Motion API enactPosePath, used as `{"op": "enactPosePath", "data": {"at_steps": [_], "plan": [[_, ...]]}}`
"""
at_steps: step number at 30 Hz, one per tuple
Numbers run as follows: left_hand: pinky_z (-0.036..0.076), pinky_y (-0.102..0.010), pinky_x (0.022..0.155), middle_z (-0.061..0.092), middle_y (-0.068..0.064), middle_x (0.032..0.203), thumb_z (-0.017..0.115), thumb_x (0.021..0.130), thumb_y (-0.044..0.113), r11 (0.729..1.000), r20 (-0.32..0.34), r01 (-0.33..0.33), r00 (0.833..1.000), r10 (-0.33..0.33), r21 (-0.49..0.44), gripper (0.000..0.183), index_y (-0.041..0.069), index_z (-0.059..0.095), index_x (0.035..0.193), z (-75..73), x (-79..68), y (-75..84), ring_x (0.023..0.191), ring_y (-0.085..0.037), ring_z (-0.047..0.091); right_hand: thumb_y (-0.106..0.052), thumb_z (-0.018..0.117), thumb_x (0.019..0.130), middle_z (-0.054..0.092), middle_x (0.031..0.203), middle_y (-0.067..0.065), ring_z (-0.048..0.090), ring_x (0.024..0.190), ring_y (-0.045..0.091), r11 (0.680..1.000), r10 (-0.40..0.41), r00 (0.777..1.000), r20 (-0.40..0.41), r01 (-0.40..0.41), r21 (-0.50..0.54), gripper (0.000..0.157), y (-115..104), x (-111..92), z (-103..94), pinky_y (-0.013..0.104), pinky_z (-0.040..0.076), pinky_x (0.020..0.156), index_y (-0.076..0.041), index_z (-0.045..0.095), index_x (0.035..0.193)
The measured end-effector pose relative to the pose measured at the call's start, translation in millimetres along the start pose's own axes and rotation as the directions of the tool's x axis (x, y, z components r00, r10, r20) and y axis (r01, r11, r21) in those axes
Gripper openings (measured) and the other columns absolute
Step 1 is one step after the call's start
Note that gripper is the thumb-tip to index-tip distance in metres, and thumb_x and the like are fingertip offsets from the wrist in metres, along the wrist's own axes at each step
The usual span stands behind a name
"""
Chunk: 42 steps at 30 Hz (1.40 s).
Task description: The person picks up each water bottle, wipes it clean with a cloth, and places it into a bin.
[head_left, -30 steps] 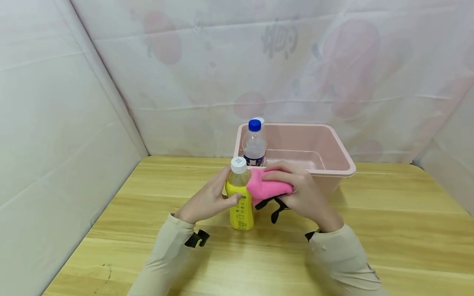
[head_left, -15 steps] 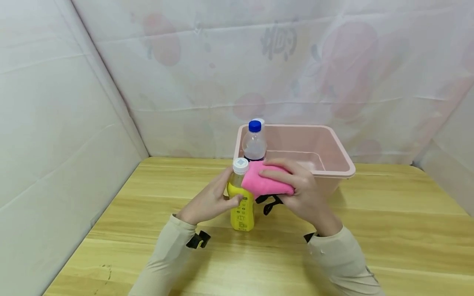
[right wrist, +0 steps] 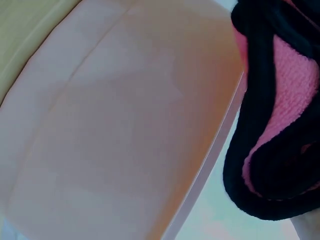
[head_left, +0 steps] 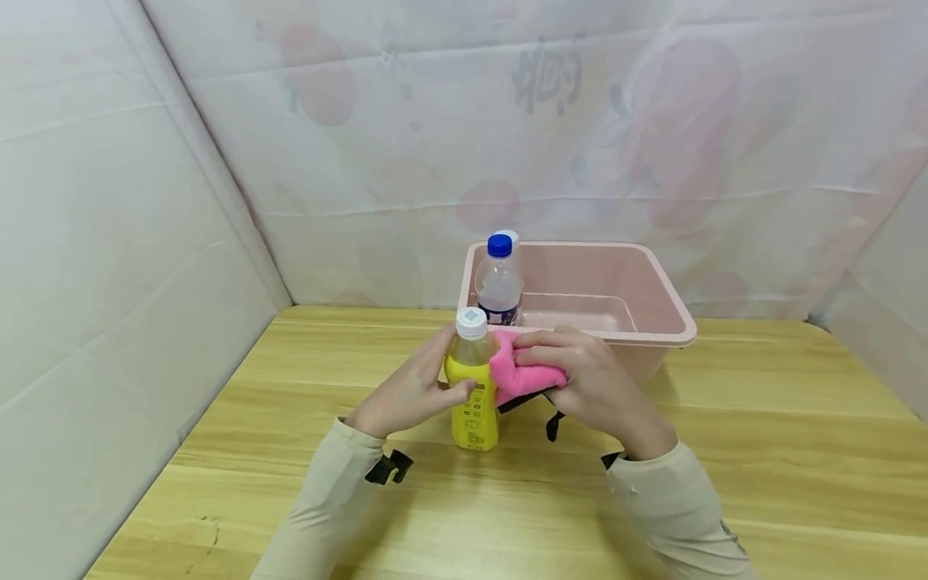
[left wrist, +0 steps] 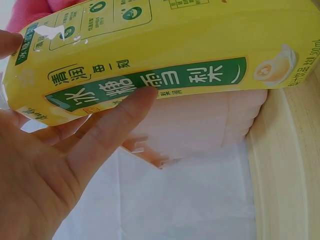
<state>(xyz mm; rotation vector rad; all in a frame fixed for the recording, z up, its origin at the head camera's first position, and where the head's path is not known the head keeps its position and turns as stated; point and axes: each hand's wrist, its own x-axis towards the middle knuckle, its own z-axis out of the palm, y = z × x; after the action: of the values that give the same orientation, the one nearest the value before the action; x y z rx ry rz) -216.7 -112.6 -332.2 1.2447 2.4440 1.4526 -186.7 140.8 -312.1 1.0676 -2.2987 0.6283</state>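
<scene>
An upright bottle (head_left: 474,415) with a white cap and a yellow label stands on the table in the head view. My left hand (head_left: 413,391) grips it from the left, thumb across the front. The left wrist view shows the label's green panel with white characters close up. My right hand (head_left: 590,383) holds a bunched pink cloth (head_left: 522,377) with black edging against the bottle's right side, near its shoulder. In the right wrist view the cloth's black border (right wrist: 260,125) shows in folds, while most of that hand is out of sight.
A pale pink plastic basin (head_left: 656,345) stands right behind the hands. In its left corner is a clear bottle (head_left: 500,282) with a blue cap, and a white cap (head_left: 511,236) shows behind it. Fabric walls (head_left: 406,145) enclose the wooden table (head_left: 290,451).
The pink cloth first went up and left over the bottle's shoulder, then came back down and right to its side, along with my right hand. My left hand stays almost still on the bottle.
</scene>
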Motion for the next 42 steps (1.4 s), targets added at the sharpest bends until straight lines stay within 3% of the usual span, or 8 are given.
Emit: {"op": "enactPosePath", "data": {"at_steps": [6,8,13,16,25,30,36,42], "plan": [[0.053,-0.045,0.099,0.05,-0.015,0.14,0.061,0.094,0.014,1.0,0.002,0.013,1.0,-0.013,0.02,0.074,0.007,0.024,0.157,0.7,-0.5,-0.9,0.12,-0.027,0.056,0.017,0.057,0.064,0.074,0.102,0.001,0.07,0.094,0.025,0.996,0.065,0.969,0.238,-0.05,-0.07,0.044,-1.6,-2.1,15.3,0.044,0.059,0.083,-0.012,0.078,0.088],[0.053,-0.045,0.099,0.051,-0.015,0.139,0.061,0.094,0.014,1.0,0.006,0.015,1.0,-0.015,0.019,0.073,0.006,0.024,0.157,1.4,-1.1,-1.8,0.119,-0.028,0.057,0.017,0.059,0.064,0.073,0.093,-0.003,0.068,0.084,0.021,0.993,0.111,0.94,0.324,-0.092,-0.073,0.041,-2.7,-4.3,22.4,0.041,0.059,0.076,-0.013,0.077,0.085],[0.054,-0.044,0.098,0.051,-0.015,0.138,0.061,0.094,0.013,1.0,0.003,0.0,1.0,0.0,0.03,0.072,0.006,0.025,0.156,2.6,-0.7,-2.6,0.117,-0.027,0.057,0.018,0.065,0.069,0.062,0.074,-0.012,0.054,0.064,0.011,0.971,0.237,0.831,0.503,-0.212,-0.108,0.038,-4.6,-7.4,35.8,0.032,0.052,0.058,-0.018,0.073,0.079],[0.054,-0.043,0.097,0.051,-0.014,0.137,0.061,0.094,0.014,0.999,-0.002,0.003,1.0,-0.002,0.034,0.072,0.007,0.025,0.156,2.2,-0.3,-2.8,0.116,-0.027,0.057,0.018,0.066,0.071,0.059,0.071,-0.013,0.05,0.061,0.01,0.964,0.266,0.803,0.533,-0.236,-0.125,0.038,-5.0,-7.4,39.4,0.029,0.048,0.055,-0.019,0.073,0.077],[0.054,-0.043,0.096,0.051,-0.014,0.137,0.061,0.095,0.015,0.999,0.002,0.003,1.0,-0.003,0.043,0.072,0.006,0.025,0.156,0.9,-0.5,-2.9,0.116,-0.026,0.057,0.019,0.066,0.07,0.061,0.074,-0.014,0.052,0.063,0.009,0.973,0.231,0.822,0.521,-0.206,-0.105,0.042,-2.9,-8.0,37.8,0.03,0.05,0.057,-0.022,0.073,0.077],[0.054,-0.043,0.096,0.051,-0.014,0.137,0.061,0.094,0.014,0.999,0.001,0.004,1.0,-0.004,0.041,0.072,0.006,0.025,0.156,1.7,-0.8,-2.5,0.116,-0.026,0.057,0.019,0.064,0.068,0.063,0.079,-0.012,0.057,0.067,0.011,0.981,0.191,0.861,0.472,-0.159,-0.107,0.041,-0.7,-8.0,32.8,0.032,0.053,0.06,-0.02,0.075,0.079],[0.055,-0.042,0.095,0.05,-0.014,0.138,0.061,0.094,0.015,0.999,0.005,0.012,1.0,-0.012,0.048,0.073,0.007,0.024,0.157,2.1,0.0,-0.9,0.117,-0.026,0.057,0.018,0.064,0.068,0.071,0.097,-0.004,0.069,0.088,0.019,0.989,0.14,0.934,0.328,-0.118,-0.086,0.042,-1.2,-6.5,19.5,0.04,0.059,0.078,-0.012,0.079,0.093],[0.054,-0.042,0.095,0.05,-0.015,0.138,0.061,0.094,0.015,0.998,0.009,0.01,1.0,-0.011,0.056,0.074,0.007,0.023,0.158,1.3,-0.3,-0.9,0.118,-0.026,0.057,0.022,0.062,0.066,0.073,0.107,0.002,0.07,0.101,0.025,0.999,0.033,0.997,0.076,-0.034,0.007,0.049,1.1,-4.3,7.2,0.045,0.058,0.086,-0.009,0.079,0.101]]}}
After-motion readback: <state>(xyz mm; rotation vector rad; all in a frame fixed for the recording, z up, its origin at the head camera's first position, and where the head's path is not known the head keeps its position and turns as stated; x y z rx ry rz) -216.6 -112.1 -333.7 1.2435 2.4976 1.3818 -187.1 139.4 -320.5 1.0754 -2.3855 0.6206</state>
